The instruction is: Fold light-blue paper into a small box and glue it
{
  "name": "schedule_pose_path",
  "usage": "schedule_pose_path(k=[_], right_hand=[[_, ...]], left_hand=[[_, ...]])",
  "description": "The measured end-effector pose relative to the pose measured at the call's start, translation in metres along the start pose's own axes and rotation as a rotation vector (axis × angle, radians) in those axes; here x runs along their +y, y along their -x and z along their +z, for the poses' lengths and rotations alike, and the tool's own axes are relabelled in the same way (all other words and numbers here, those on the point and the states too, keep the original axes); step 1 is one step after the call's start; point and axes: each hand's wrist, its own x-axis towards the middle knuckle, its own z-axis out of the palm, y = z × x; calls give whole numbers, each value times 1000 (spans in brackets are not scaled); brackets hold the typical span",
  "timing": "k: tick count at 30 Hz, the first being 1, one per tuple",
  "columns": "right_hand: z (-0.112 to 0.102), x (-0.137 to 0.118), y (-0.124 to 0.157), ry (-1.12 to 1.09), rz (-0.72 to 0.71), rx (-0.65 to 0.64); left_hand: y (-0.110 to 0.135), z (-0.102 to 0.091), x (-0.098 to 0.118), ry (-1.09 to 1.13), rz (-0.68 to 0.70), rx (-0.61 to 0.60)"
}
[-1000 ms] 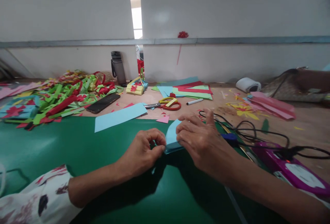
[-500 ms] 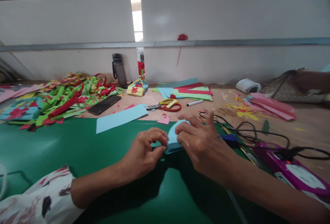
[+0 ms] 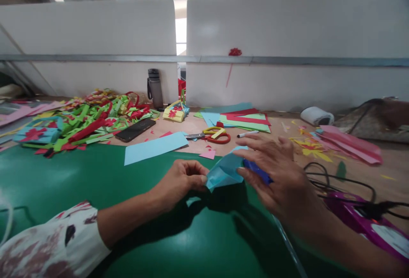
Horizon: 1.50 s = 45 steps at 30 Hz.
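Observation:
My left hand [image 3: 182, 182] pinches the left corner of a small folded piece of light blue paper [image 3: 227, 170] between thumb and fingertips. The paper is raised over the green mat, partly opened, with its fold facing me. On its right side, my right hand [image 3: 276, 171] is slightly blurred, fingertips beside the paper's edge. A blue glue gun [image 3: 257, 171] shows between its thumb and fingers, mostly hidden by the hand. A clear glue stick [image 3: 289, 244] runs out below the wrist. Beyond the hands lies a flat light blue paper strip [image 3: 156, 147].
Behind are scissors [image 3: 217, 135], a marker [image 3: 247, 134], coloured sheets [image 3: 246, 120] and a phone [image 3: 136, 129]. A scrap heap [image 3: 86, 120], bottle [image 3: 155, 90] and small yellow paper bag [image 3: 174, 114] stand farther left. A purple power strip [image 3: 367, 222] with black cables is at right.
My right hand has moved right, off the paper's top, and its fingers have spread. The paper has tilted and opened out, while my left hand keeps its pinch. The view has shifted slightly left.

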Motion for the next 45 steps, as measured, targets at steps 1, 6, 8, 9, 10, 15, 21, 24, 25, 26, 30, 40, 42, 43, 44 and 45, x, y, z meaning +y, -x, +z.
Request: schedule_pose_path(k=[1,6,8,9,10,15,21,24,25,26,30,40,42,43,44,45], right_hand=[[0,1,0,2,1,32],[2,6,2,-42,100,112],[3,8,4,-107,230,75],[3,9,5,-164,312,46],[4,10,5,-242,391,16],[10,7,8,-826,655,-51],[12,0,8,-1205,777,-242],[13,1,9,-1277,831,-192],[14,1,9,-1295,865,-186],[15,2,9,-1300,890,-192],[18,4,11,-1192,856,-258],[26,10,14,-1038,767,-275],[23,7,13,-966,773,-265],[22,6,12,-928,786,-259],[21,5,11,-891,805,-253],[21,4,10,-859,824,-249]], left_hand=[[-1,-3,0,44,4,18],[-7,-23,2,279,65,36],[-9,-31,3,341,67,7],[-9,-34,3,364,61,-9],[-10,-36,3,382,54,-29],[-11,-37,-2,431,53,-124],[-15,-38,-9,393,47,-133],[-19,-42,-10,356,48,-150],[-20,-44,-11,339,52,-164],[-21,-45,-11,324,55,-180],[-23,-48,-15,299,41,-231],[-22,-43,-16,119,-15,-239],[-20,-41,-10,28,-2,-169],[-18,-41,-5,-27,11,-115],[-16,-41,0,-127,53,-15],[-13,-40,6,-157,82,35]])
